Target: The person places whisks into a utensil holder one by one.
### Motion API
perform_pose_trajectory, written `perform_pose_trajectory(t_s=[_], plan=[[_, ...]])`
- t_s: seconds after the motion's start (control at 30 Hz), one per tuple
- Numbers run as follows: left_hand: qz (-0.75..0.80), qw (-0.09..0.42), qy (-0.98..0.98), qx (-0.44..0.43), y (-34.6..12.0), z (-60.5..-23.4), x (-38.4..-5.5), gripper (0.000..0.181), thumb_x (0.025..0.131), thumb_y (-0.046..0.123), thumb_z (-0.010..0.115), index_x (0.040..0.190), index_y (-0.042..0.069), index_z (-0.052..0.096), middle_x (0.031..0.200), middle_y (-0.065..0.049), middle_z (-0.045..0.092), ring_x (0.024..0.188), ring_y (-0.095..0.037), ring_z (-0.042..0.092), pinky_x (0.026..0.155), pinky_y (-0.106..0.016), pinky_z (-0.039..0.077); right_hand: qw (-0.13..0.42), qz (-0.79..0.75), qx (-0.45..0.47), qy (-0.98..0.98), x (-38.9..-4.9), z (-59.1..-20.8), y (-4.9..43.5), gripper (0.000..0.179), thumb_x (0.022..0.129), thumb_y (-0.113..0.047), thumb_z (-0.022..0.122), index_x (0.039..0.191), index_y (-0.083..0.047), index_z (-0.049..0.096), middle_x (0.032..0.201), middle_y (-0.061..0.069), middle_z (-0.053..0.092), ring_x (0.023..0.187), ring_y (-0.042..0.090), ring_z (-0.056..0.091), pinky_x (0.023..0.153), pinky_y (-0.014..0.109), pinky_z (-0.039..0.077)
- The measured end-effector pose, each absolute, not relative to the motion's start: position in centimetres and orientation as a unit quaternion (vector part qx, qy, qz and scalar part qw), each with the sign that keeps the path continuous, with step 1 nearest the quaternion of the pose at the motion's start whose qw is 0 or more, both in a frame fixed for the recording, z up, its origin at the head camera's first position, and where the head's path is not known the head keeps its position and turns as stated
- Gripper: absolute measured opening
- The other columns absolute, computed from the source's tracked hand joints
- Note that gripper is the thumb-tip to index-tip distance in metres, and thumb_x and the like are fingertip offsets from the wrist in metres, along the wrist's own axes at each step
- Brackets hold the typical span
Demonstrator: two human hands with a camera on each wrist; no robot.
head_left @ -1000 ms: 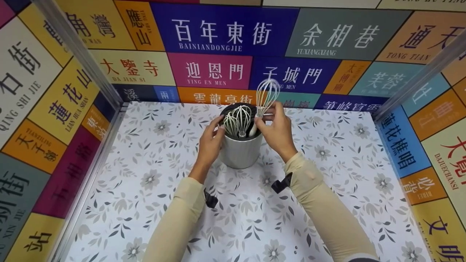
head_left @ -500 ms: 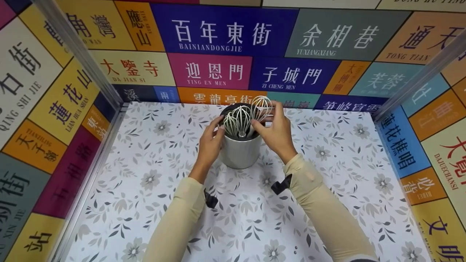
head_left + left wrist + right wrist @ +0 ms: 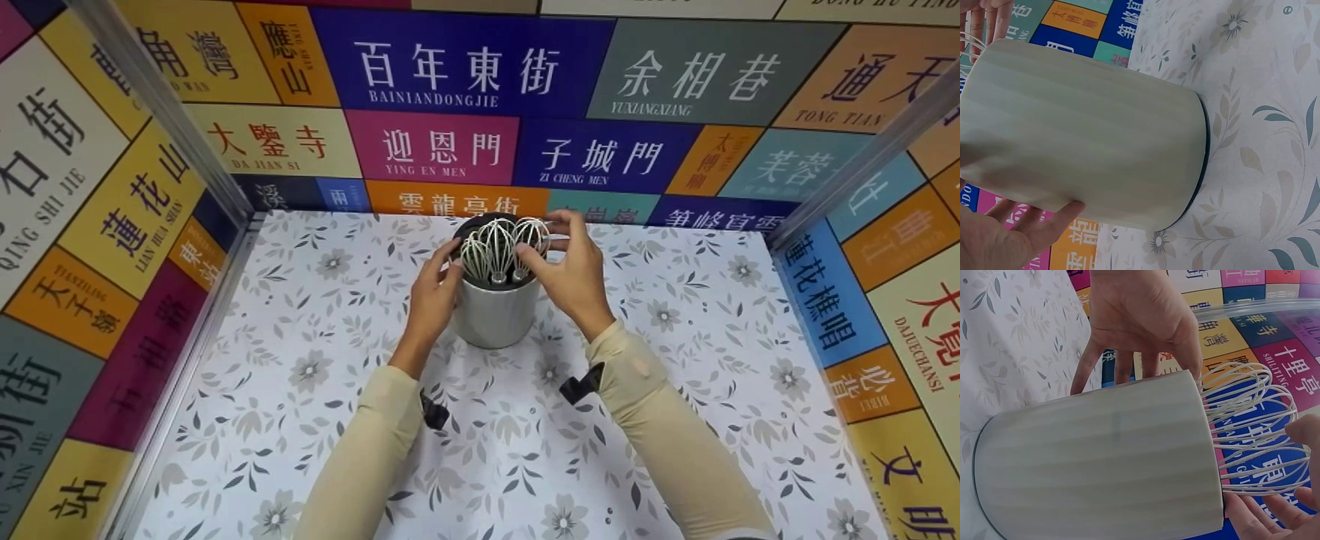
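A grey-white cylindrical utensil holder (image 3: 496, 319) with a dark rim stands upright in the head view. Three wire whisks sit in it, balloon ends up: the left whisk (image 3: 472, 259), the middle whisk (image 3: 498, 240) and the right whisk (image 3: 534, 234). My left hand (image 3: 435, 289) holds the holder's left side near the rim, its fingers spread along the wall in the right wrist view. My right hand (image 3: 574, 274) is beside the right whisk, thumb and fingers spread apart around its wires. In the right wrist view that hand (image 3: 1297, 495) shows loose fingers near the rim. The whisk handles are hidden inside.
The holder stands on a white tabletop (image 3: 315, 420) with a grey flower and leaf print. Colourful panels with Chinese lettering form a back wall (image 3: 465, 67), a left wall (image 3: 82, 300) and a right wall (image 3: 885, 300).
The right whisk has gone down into the holder, its balloon end dropping to the height of the others. My right hand's fingers have loosened around it. The left hand has stayed put.
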State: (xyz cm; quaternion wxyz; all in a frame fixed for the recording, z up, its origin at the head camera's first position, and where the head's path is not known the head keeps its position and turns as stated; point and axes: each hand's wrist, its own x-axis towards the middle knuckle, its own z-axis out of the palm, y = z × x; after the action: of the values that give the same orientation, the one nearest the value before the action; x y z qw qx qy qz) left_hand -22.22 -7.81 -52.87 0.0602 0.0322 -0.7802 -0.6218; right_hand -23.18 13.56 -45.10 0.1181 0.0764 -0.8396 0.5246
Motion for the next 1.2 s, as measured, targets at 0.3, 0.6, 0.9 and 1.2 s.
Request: perform_pose_trajectory(t_s=[0.3, 0.6, 0.9, 1.2], plan=[[-0.617, 0.052, -0.785, 0.04, -8.0, -52.9, -22.2, 0.04, 0.105, 0.041, 0.051, 0.145, 0.043, 0.053, 0.15, 0.0, 0.05, 0.13, -0.026, 0.059, 0.076, -0.041, 0.058, 0.129, 0.522, 0.078, -0.84, -23.1, -45.2, 13.8, 0.055, 0.089, -0.041, 0.077, 0.132, -0.013, 0.057, 0.124, 0.006, 0.067, 0.106, 0.021, 0.07, 0.086, 0.041, 0.057], [-0.623, 0.043, -0.78, 0.037, -7.6, -53.0, -22.4, 0.04, 0.104, 0.044, 0.051, 0.144, 0.047, 0.052, 0.154, 0.002, 0.047, 0.132, -0.026, 0.057, 0.083, -0.042, 0.058, 0.117, 0.529, 0.061, -0.839, -22.9, -45.4, 14.4, 0.049, 0.09, -0.04, 0.077, 0.127, -0.015, 0.059, 0.125, 0.005, 0.067, 0.104, 0.019, 0.07, 0.082, 0.039, 0.06], [-0.639, 0.033, -0.768, 0.03, -7.6, -52.9, -22.5, 0.04, 0.105, 0.044, 0.053, 0.144, 0.044, 0.054, 0.156, 0.001, 0.046, 0.132, -0.029, 0.057, 0.089, -0.048, 0.058, 0.123, 0.542, 0.056, -0.83, -22.3, -45.7, 15.6, 0.047, 0.091, -0.037, 0.076, 0.128, -0.013, 0.059, 0.123, 0.007, 0.067, 0.105, 0.018, 0.07, 0.083, 0.041, 0.056], [-0.605, 0.054, -0.795, 0.008, -9.4, -50.9, -21.6, 0.051, 0.106, 0.042, 0.048, 0.156, 0.038, 0.04, 0.161, -0.002, 0.043, 0.141, -0.029, 0.049, 0.118, -0.047, 0.038, 0.16, 0.509, 0.056, -0.844, -22.3, -45.5, 18.9, 0.041, 0.096, -0.031, 0.07, 0.131, -0.012, 0.058, 0.123, 0.004, 0.068, 0.107, 0.019, 0.069, 0.082, 0.037, 0.057]])
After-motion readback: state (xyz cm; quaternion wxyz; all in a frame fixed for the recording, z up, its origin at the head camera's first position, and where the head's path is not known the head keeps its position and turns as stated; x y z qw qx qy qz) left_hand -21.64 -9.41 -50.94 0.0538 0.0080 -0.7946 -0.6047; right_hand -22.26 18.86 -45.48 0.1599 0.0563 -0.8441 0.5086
